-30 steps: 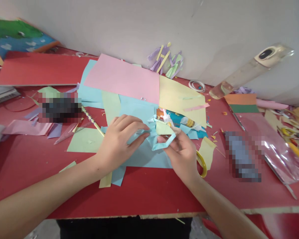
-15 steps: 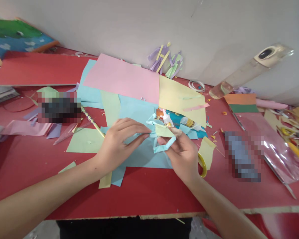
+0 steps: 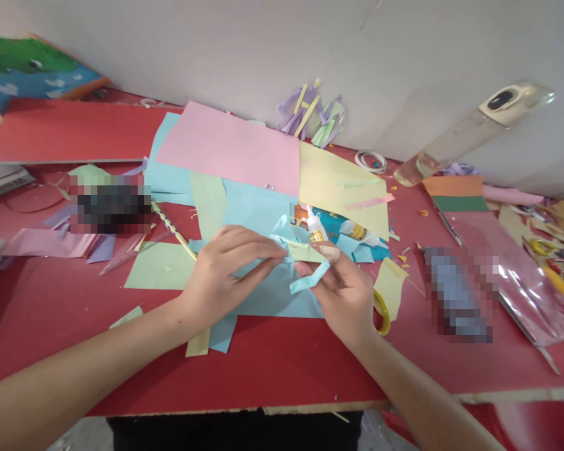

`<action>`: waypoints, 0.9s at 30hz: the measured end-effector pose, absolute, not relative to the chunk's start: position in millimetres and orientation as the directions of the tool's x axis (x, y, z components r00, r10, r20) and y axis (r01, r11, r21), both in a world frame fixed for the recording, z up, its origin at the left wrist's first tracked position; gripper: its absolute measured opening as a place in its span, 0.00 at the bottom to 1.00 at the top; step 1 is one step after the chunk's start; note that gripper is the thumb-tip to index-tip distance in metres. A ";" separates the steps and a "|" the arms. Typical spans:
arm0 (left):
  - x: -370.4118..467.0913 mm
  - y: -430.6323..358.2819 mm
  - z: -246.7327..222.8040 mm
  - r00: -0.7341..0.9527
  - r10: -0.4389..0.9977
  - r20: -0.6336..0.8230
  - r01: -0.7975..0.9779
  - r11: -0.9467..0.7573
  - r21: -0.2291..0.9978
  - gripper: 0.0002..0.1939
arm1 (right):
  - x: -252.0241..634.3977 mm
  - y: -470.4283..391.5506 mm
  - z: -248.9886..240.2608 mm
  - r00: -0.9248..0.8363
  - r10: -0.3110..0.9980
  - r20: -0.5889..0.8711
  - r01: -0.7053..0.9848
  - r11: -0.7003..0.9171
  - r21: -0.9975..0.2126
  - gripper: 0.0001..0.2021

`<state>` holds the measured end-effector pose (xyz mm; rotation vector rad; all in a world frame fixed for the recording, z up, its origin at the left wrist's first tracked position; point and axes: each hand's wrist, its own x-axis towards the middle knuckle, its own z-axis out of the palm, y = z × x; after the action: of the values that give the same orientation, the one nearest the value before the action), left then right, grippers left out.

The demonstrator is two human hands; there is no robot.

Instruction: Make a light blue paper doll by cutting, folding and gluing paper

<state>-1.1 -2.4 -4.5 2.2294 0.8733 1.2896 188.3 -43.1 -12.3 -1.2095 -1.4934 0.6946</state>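
Between both hands is a small folded paper piece, pale green in the middle with light blue folded strips around it. My left hand pinches its blue edge between thumb and fingertips. From the other side, my right hand grips the piece with thumb and fingers, which partly cover it. A bent blue strip sticks out below, near my right thumb. Blue paper sheets lie under the hands. Just behind the piece are a white glue bottle and a second glue bottle lying on its side.
A yellow ring-shaped handle shows beside my right wrist. Pink and pale yellow sheets lie behind. A clear water bottle leans on the wall. Blurred-out objects lie left and right. The red table's edge is near me.
The paper piece has tilted between my fingers, so its green part looks narrower and the blue strips have shifted. Both hands stay in nearly the same place.
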 end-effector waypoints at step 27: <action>-10.8 -8.4 7.5 0.451 0.476 0.755 0.289 -0.878 0.381 0.11 | 195.8 -42.3 9.8 -0.209 0.656 0.725 0.365 0.740 -0.565 0.10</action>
<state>-10.8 -8.4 7.5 2.5025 0.6693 1.3980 195.8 -42.3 9.8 -0.7953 -1.8243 0.3259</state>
